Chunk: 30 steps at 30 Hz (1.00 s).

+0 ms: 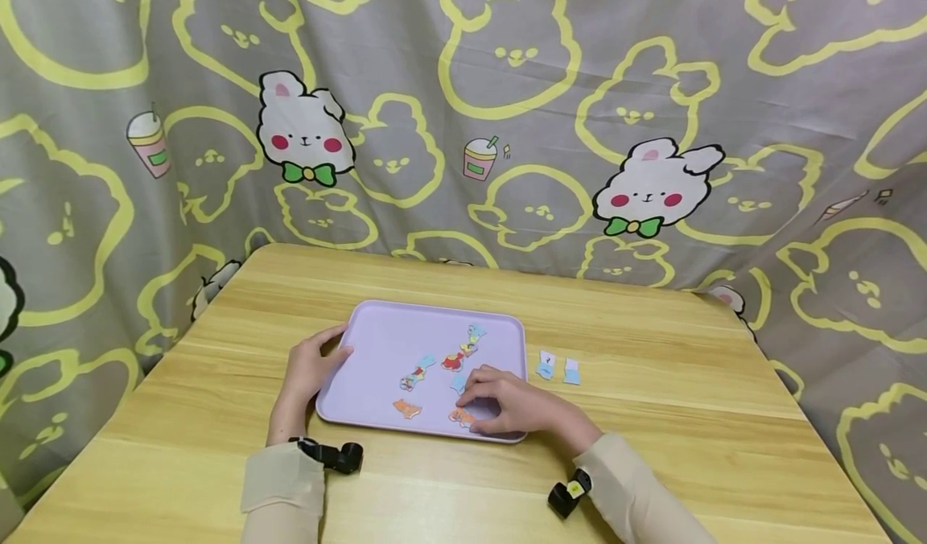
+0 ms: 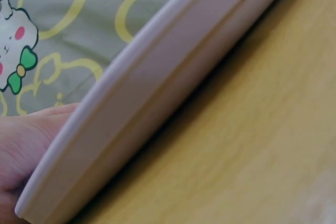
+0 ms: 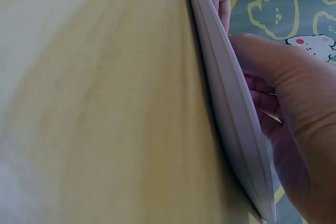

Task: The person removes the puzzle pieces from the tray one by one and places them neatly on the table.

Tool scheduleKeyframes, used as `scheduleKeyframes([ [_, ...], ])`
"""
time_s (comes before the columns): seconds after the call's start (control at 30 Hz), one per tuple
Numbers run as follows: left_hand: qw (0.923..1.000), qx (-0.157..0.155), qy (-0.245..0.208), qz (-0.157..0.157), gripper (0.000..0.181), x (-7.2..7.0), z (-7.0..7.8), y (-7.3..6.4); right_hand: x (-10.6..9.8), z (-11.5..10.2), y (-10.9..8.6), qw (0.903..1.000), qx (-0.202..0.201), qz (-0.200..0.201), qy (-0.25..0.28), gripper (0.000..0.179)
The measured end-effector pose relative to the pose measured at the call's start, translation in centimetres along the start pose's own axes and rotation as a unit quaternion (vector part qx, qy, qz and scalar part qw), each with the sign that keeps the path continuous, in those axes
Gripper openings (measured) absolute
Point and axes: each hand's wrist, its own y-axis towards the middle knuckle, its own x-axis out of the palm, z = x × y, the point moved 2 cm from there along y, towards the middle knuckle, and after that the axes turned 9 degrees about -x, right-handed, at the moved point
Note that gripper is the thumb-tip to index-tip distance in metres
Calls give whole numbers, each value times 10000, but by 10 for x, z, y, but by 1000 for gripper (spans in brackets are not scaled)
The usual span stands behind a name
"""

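Observation:
A lilac tray lies on the wooden table. My left hand holds its left edge, thumb over the rim. In the left wrist view the tray's side wall hides most of that hand. Over the tray's front right corner, my right hand has thumb and forefinger at an orange puzzle piece, pinching it. A light blue piece is partly under its fingers. Another orange piece lies to the left. The right wrist view shows the right hand with fingertips hidden behind the rim.
Joined colourful pieces lie at the tray's right, and another joined pair near its middle. Two blue-and-white pieces, one left and one right, lie on the table beside the tray. A patterned curtain hangs behind.

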Motion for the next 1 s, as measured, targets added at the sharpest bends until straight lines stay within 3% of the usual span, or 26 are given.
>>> scheduleKeyframes([
  [0.27,10000,-38,20,-27,49,1,1,0,5,0,2,9994,11,333,32,27],
  [0.43,10000,-43,53,-48,49,1,1,0,11,0,1,9949,80,961,300,27],
  [0.7,9999,-69,26,-89,49,0,2,0,12,0,1,9744,87,2102,789,30],
  [1.0,10000,-35,21,-80,49,0,1,-2,12,2,-2,9670,449,2356,866,30],
])
